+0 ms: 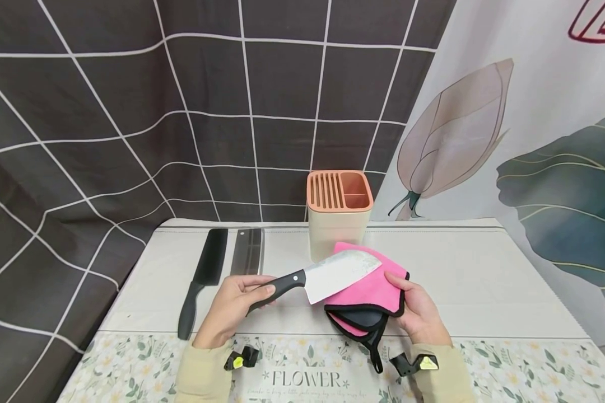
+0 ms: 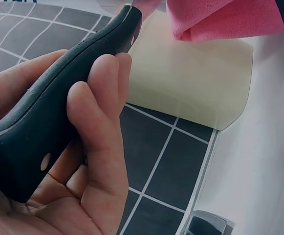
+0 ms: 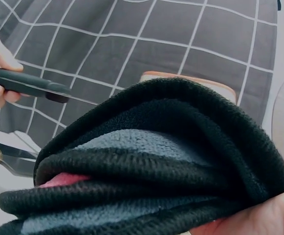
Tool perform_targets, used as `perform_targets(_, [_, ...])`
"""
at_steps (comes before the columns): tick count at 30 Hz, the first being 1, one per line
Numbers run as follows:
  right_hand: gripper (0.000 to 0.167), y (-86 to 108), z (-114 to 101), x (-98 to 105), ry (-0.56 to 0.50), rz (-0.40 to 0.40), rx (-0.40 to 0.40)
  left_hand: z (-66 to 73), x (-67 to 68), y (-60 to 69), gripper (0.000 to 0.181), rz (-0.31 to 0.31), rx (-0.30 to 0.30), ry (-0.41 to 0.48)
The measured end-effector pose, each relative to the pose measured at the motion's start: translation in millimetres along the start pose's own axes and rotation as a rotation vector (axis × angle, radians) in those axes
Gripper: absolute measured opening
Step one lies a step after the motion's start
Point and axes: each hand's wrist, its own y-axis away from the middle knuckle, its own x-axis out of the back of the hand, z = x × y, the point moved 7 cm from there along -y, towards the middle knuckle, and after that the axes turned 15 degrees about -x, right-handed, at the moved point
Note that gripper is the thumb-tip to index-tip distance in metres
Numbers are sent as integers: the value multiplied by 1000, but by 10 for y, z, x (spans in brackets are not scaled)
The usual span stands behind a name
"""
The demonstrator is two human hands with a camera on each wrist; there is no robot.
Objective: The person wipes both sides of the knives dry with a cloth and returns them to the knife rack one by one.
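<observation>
My left hand [image 1: 236,302] grips the black handle [image 1: 282,288] of a wide-bladed knife [image 1: 338,274], its blade pointing right. In the left wrist view the fingers [image 2: 100,93] curl round the handle [image 2: 58,103]. My right hand [image 1: 420,310] pinches a folded pink cloth [image 1: 368,285] with black edging by its right side. The blade lies across the front of the cloth, over its upper left part; whether they touch is hard to tell. In the right wrist view the cloth's grey and black folds [image 3: 132,166] hide most of the blade.
Behind the cloth stands a cream knife block [image 1: 333,232] with an orange slotted top. On the table's left lie a black knife [image 1: 209,263] and a grey-bladed cleaver [image 1: 247,254], its lower part behind my left hand. A floral mat [image 1: 141,364] runs along the front.
</observation>
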Motion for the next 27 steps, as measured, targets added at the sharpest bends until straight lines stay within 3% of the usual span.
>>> perform_targets(6, [18, 35, -62, 52, -23, 16, 6, -1, 8, -11, 33, 7, -1, 18])
perform_targets(16, [18, 63, -113, 129, -45, 117, 32, 3, 15, -21, 32, 14, -6, 33])
perform_targets(27, [16, -77, 55, 79, 69, 151, -18, 9, 16, -11, 32, 18, -4, 59])
